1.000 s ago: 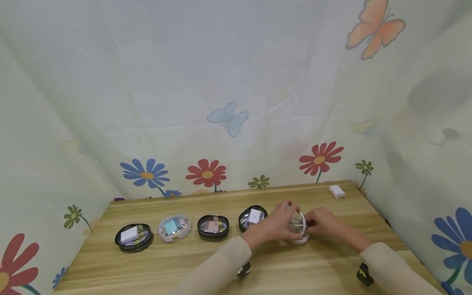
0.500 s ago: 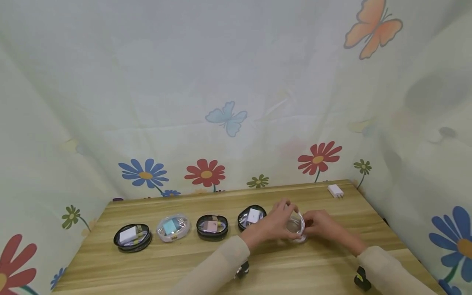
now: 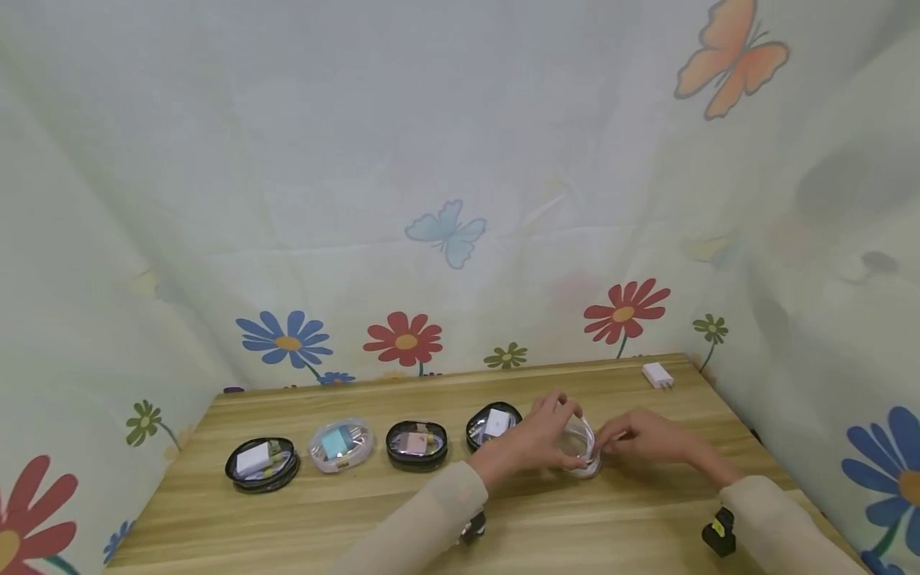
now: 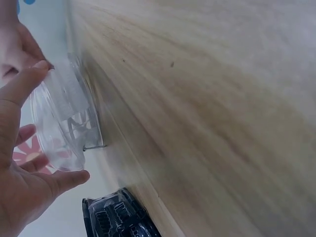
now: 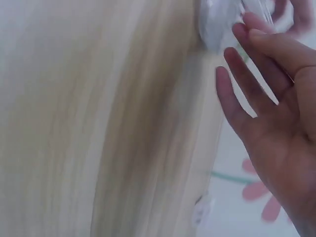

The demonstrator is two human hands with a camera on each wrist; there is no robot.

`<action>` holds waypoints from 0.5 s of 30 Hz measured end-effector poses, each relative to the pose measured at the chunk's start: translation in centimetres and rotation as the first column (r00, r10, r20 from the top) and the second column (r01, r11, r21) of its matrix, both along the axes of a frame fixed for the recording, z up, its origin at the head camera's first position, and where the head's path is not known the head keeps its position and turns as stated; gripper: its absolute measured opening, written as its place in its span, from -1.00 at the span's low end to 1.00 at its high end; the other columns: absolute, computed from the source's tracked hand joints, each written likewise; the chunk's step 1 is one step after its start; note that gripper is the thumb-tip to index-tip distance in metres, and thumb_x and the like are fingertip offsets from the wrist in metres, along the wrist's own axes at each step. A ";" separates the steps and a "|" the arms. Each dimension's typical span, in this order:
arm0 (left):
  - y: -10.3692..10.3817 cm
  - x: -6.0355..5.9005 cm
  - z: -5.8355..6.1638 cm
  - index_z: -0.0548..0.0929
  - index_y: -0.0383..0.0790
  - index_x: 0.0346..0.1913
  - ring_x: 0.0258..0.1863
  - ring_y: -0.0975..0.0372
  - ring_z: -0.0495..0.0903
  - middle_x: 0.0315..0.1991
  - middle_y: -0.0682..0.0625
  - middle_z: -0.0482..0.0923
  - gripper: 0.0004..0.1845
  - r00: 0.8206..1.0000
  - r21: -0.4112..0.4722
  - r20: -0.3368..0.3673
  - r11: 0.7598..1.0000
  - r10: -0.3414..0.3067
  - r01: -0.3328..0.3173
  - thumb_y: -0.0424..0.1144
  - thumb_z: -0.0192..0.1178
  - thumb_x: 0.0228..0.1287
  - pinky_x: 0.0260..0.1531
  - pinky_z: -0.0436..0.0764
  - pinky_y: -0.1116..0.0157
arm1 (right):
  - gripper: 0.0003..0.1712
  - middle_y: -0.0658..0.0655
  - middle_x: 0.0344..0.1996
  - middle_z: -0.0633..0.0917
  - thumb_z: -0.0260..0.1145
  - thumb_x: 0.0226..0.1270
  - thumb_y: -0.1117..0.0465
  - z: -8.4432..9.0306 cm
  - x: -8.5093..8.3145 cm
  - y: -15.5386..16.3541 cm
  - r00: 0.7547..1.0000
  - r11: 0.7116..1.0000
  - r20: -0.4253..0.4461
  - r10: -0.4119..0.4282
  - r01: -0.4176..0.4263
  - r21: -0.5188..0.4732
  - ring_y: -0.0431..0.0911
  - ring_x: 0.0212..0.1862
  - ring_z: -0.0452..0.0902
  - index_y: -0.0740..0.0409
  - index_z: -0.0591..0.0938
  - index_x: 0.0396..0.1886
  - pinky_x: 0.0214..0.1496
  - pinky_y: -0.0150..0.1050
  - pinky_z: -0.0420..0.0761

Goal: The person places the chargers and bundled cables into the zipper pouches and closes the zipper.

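The left hand [image 3: 535, 442] grips the clear pouch [image 3: 580, 446] just right of the black pouch [image 3: 493, 424] on the surface [image 3: 359, 511], while the right hand [image 3: 643, 438] has shifted rightward, fingers now pinching at the pouch's edge, seemingly working it shut.

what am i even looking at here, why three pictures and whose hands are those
One person wears three cameras: one on the head and one on each wrist. The head view looks down on a wooden table. The left hand grips a clear round case, and the right hand works at it from the other side. Four filled cases lie in a row to the left, and a white charger plug sits at the far corner. The blurry wrist views show the same case up close.
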State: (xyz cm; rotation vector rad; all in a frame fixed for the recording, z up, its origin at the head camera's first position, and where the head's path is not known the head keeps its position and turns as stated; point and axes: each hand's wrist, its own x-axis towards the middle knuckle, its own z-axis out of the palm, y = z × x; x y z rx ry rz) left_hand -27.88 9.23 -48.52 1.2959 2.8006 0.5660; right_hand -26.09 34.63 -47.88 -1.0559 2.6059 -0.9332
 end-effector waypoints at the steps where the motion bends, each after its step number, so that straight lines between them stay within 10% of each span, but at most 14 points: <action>1: 0.0 0.0 0.0 0.40 0.04 0.29 0.21 0.16 0.35 0.27 0.02 0.26 -0.24 1.000 -0.004 0.001 1.000 0.005 -0.005 0.23 0.46 0.11 0.05 0.56 0.32 | -0.78 -0.02 -0.02 0.77 0.28 0.50 0.20 0.1 -0.1 0.5 0.998 0.998 0.008 -0.056 0.056 -0.013 -0.18 0.02 0.67 0.01 0.78 0.00 0.03 -0.19 0.68; 6: 0.1 0.2 0.1 0.42 0.04 0.29 0.22 0.12 0.35 0.27 0.03 0.25 -0.26 0.999 0.001 0.023 1.000 0.027 -0.027 0.24 0.45 0.13 0.06 0.57 0.27 | -0.63 0.22 0.12 0.71 0.22 0.56 0.15 0.0 -1.1 2.9 0.927 0.923 -0.040 -0.373 0.366 -0.118 0.14 0.16 0.63 0.20 0.65 0.23 0.15 0.07 0.63; 11: 0.1 0.3 0.0 0.43 0.03 0.28 0.23 0.10 0.34 0.27 0.03 0.25 -0.27 0.998 0.017 0.044 0.999 0.034 -0.035 0.22 0.46 0.13 0.06 0.58 0.27 | -0.45 0.41 0.24 0.58 0.22 0.57 0.09 -0.5 -2.2 5.2 0.765 0.750 -0.052 -0.642 0.612 -0.249 0.30 0.25 0.51 0.37 0.49 0.36 0.18 0.09 0.59; 15: 0.1 0.4 0.1 0.43 0.05 0.29 0.27 0.09 0.33 0.29 0.03 0.24 -0.27 0.998 0.019 0.050 0.999 0.033 -0.034 0.23 0.44 0.15 0.06 0.58 0.26 | -0.34 0.49 0.34 0.44 0.24 0.55 0.10 -0.8 -2.7 6.4 0.685 0.647 0.039 -0.728 0.703 -0.295 0.37 0.35 0.37 0.44 0.35 0.43 0.29 0.18 0.46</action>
